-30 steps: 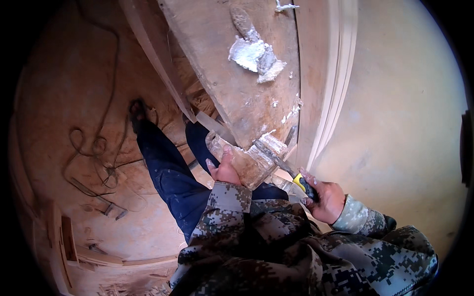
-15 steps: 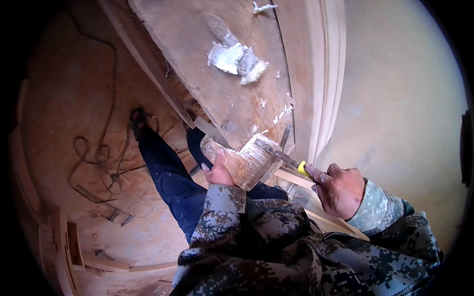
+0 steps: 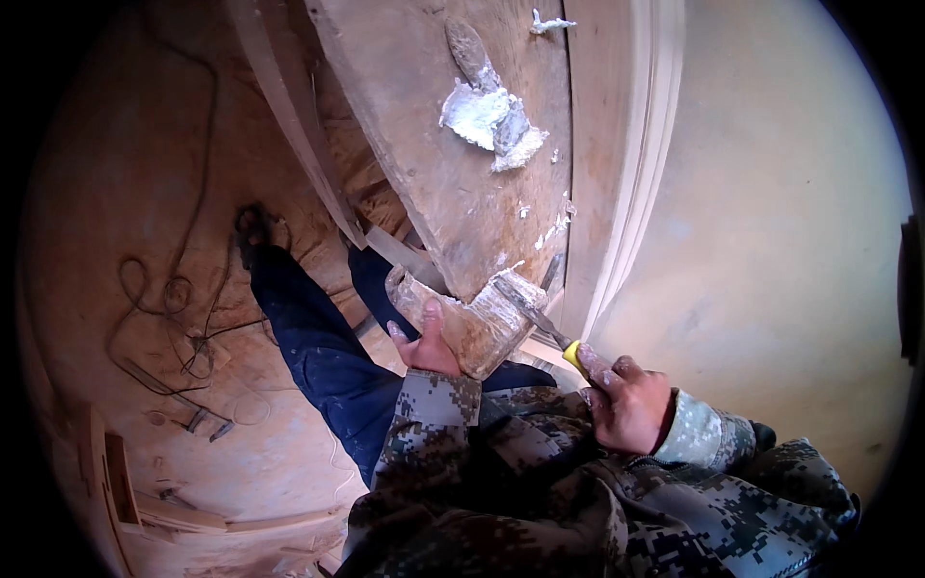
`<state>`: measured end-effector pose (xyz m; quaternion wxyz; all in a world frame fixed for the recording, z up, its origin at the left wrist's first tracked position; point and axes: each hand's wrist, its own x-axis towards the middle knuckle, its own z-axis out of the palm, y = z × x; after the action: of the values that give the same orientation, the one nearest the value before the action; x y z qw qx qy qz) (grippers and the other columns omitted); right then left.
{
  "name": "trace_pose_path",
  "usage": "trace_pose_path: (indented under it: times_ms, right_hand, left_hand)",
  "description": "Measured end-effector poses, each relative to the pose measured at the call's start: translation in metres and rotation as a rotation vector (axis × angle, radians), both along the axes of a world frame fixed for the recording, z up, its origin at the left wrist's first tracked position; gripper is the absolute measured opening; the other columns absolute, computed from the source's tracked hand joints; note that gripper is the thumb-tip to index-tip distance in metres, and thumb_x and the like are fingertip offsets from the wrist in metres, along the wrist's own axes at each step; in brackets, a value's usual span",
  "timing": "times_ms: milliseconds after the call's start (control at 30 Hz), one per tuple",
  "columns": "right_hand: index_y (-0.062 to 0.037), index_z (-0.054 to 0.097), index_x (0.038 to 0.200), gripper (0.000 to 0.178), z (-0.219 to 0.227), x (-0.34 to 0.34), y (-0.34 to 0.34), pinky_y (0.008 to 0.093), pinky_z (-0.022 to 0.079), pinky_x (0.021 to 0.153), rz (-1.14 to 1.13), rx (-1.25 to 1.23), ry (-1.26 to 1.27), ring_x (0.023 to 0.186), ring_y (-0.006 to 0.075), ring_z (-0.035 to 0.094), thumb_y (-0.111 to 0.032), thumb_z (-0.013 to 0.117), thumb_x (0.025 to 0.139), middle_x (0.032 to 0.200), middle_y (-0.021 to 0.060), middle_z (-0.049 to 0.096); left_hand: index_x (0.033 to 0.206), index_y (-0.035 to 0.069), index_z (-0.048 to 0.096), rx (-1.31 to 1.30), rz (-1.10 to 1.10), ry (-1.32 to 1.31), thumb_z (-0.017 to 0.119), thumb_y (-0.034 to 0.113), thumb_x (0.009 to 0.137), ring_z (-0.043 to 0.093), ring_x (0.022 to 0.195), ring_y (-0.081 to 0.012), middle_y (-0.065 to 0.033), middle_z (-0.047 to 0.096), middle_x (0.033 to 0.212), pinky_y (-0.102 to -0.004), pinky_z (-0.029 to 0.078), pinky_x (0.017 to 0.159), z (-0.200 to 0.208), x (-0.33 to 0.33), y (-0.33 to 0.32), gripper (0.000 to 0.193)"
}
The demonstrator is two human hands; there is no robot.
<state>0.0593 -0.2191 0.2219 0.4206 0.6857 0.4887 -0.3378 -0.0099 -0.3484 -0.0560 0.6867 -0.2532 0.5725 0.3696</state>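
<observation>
My left hand (image 3: 431, 349) grips a notched wooden block (image 3: 458, 332) from its near left side, thumb on the upper face and the other fingers hidden below. White paste coats the block's far edges and notch. My right hand (image 3: 628, 400) is closed around the handle of a narrow, paste-smeared chisel (image 3: 541, 322) with a yellow collar. Its blade tip touches or nearly touches the white-coated right end of the block. Beyond, a mound of white paste (image 3: 493, 120) with a brown wood-like piece in it lies on a wide wooden board (image 3: 424, 173).
Long pale mouldings (image 3: 626, 164) stand along the board's right side, beside a plain wall-like surface (image 3: 771, 212). A wooden rail (image 3: 294, 116) runs at the board's left. On the dusty floor lie a looped dark cable (image 3: 178, 289) and a hammer-like tool (image 3: 204, 416).
My right hand has moved left and slightly down with the chisel, its blade still at the block's right end. The view has shifted a little; the left hand keeps its hold.
</observation>
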Motion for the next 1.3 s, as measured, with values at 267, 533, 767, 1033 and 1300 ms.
trace_pose_path:
  times_ms: [267, 533, 767, 1033, 1300]
  right_hand:
    - [-0.0102, 0.072, 0.129, 0.049, 0.0, 0.019, -0.007, 0.0447, 0.055, 0.069, -0.176, 0.197, -0.012, 0.067, 0.0393, 0.064, -0.002, 0.074, 0.081, 0.08, 0.024, 0.066]
    - [-0.0123, 0.074, 0.128, 0.045, 0.046, -0.002, 0.006, 0.0494, 0.054, 0.065, -0.003, 0.06, -0.03, 0.066, 0.0417, 0.063, -0.009, 0.071, 0.083, 0.077, 0.0201, 0.064]
    - [-0.0094, 0.07, 0.133, 0.049, 0.037, -0.018, 0.025, 0.0482, 0.053, 0.059, 0.137, -0.048, -0.031, 0.062, 0.0389, 0.064, -0.009, 0.071, 0.084, 0.078, 0.0197, 0.064]
    - [-0.0118, 0.058, 0.146, 0.055, 0.014, -0.024, 0.02, 0.0493, 0.056, 0.06, 0.072, -0.208, -0.097, 0.062, 0.04, 0.064, -0.017, 0.068, 0.092, 0.081, 0.0214, 0.061]
    - [-0.0119, 0.057, 0.148, 0.062, 0.004, -0.015, 0.02, 0.0511, 0.055, 0.06, 0.112, -0.257, -0.045, 0.067, 0.0404, 0.066, -0.021, 0.07, 0.088, 0.086, 0.0243, 0.061]
  left_hand:
    - [0.167, 0.009, 0.004, -0.133, 0.043, -0.059, 0.079, 0.008, 0.09, 0.06, 0.123, -0.0312, -0.0258, 0.053, 0.144, -0.0443, 0.051, 0.105, 0.019, 0.0, 0.022, 0.107]
    - [0.166, 0.004, 0.005, -0.356, -0.084, -0.139, 0.081, 0.019, 0.09, 0.06, 0.125, -0.0386, -0.0281, 0.047, 0.151, -0.0497, 0.053, 0.103, 0.017, -0.012, 0.045, 0.109]
    - [0.165, 0.0, 0.006, -0.411, -0.069, -0.145, 0.082, 0.019, 0.089, 0.061, 0.124, -0.0375, -0.0282, 0.048, 0.151, -0.0496, 0.052, 0.103, 0.008, -0.005, 0.031, 0.109]
    - [0.164, -0.002, 0.013, -0.384, -0.15, -0.096, 0.085, 0.019, 0.086, 0.061, 0.122, -0.0317, -0.0253, 0.053, 0.146, -0.0425, 0.051, 0.104, 0.002, -0.006, 0.034, 0.108]
    - [0.164, -0.001, 0.007, -0.292, -0.03, -0.109, 0.085, 0.016, 0.087, 0.062, 0.12, -0.0288, -0.0241, 0.057, 0.141, -0.043, 0.052, 0.103, -0.016, -0.001, -0.005, 0.11]
